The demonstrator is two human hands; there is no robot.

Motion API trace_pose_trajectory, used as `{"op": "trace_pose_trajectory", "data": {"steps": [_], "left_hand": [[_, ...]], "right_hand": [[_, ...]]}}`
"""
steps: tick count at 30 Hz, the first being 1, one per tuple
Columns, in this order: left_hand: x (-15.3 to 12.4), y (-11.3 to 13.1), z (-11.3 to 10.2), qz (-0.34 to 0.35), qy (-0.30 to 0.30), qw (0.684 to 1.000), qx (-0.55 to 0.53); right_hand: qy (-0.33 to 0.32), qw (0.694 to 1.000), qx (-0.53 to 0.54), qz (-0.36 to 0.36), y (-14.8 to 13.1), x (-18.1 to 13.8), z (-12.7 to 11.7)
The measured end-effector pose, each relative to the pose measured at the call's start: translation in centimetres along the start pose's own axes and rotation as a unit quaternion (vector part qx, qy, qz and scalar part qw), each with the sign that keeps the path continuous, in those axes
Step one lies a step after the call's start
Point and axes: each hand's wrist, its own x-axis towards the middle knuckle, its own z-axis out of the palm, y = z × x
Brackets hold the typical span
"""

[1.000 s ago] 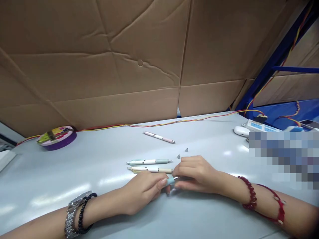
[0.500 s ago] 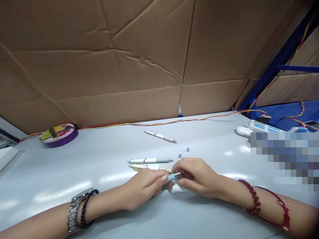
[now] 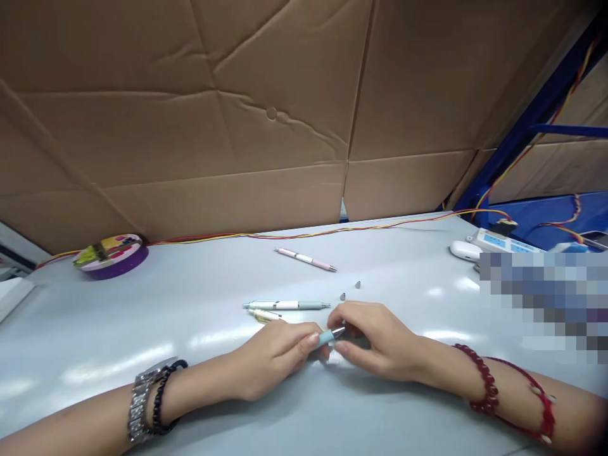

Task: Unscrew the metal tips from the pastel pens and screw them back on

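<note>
My left hand (image 3: 280, 358) is closed round a light blue pen (image 3: 325, 339), its silver tip pointing right. My right hand (image 3: 375, 339) is curled about that tip, thumb and index finger apart on either side; whether a finger touches it I cannot tell. Just behind the hands lies a pale green and white pen (image 3: 287, 305). A yellow and white pen (image 3: 266, 315) shows only its clip end, the rest hidden by my left hand. Two small silver pieces, a nearer cone-shaped piece (image 3: 342, 296) and a farther one (image 3: 358, 285), lie behind my right hand.
A pink and white pen (image 3: 306, 258) lies farther back. At the back left sits a round purple box (image 3: 114, 263). Red and yellow wires (image 3: 266, 237) run along the cardboard wall (image 3: 228, 139). A power strip (image 3: 498, 239) and a white rounded device (image 3: 465, 250) are at right.
The yellow pen has turned, and its grip end is now hidden by my left hand. My right thumb and fingers have shifted slightly about the blue pen's tip.
</note>
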Motion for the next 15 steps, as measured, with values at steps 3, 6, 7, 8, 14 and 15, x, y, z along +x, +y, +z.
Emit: {"op": "trace_pose_trajectory", "data": {"steps": [3, 6, 7, 8, 14, 15], "left_hand": [[-0.04, 0.11, -0.02, -0.012, 0.003, 1.000, -0.005], [-0.08, 0.10, -0.03, -0.013, 0.015, 1.000, -0.014], [-0.09, 0.09, -0.04, -0.011, 0.018, 1.000, -0.015], [-0.10, 0.09, -0.05, -0.009, 0.017, 1.000, -0.013], [-0.09, 0.26, -0.09, 0.001, -0.002, 1.000, 0.008], [-0.10, 0.28, -0.10, 0.001, 0.000, 1.000, 0.009]], "right_hand": [[-0.006, 1.000, -0.002, 0.019, -0.03, -0.04, 0.11], [0.028, 0.999, 0.018, 0.007, 0.12, -0.12, 0.27], [0.044, 0.999, 0.027, -0.009, 0.20, -0.12, 0.27], [0.056, 0.998, 0.033, -0.027, 0.27, -0.10, 0.24], [0.035, 0.999, 0.017, -0.015, 0.15, 0.13, -0.26], [0.019, 0.999, 0.025, -0.019, 0.00, 0.13, -0.30]]}}
